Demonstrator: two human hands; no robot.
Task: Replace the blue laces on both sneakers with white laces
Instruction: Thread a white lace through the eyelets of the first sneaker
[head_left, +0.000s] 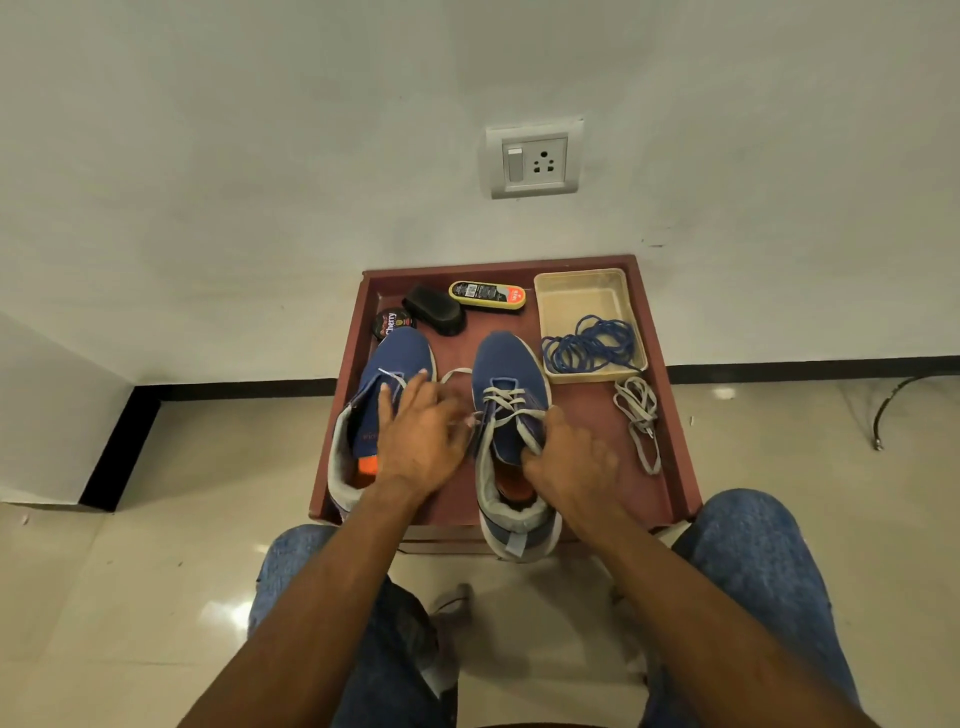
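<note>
Two blue sneakers stand toes away from me on a reddish-brown tray table (670, 467). The right sneaker (511, 364) has a white lace (506, 397) threaded through its lower eyelets. My right hand (569, 460) grips one end of that lace over the tongue. My left hand (418, 434) lies between the shoes, partly over the left sneaker (400, 353), and pinches the lace's other end; its outer fingers are stretched out. The left sneaker shows no lacing. The blue laces (589, 345) lie coiled in a beige plastic tray (582, 283). A second white lace (639, 415) lies loose at the right.
At the tray table's far left are a black shoe brush (434, 309), a yellow polish container (488, 296) and a round polish tin (389, 322). A white wall with a power socket (535, 161) rises behind. My knees in jeans flank the table on a tiled floor.
</note>
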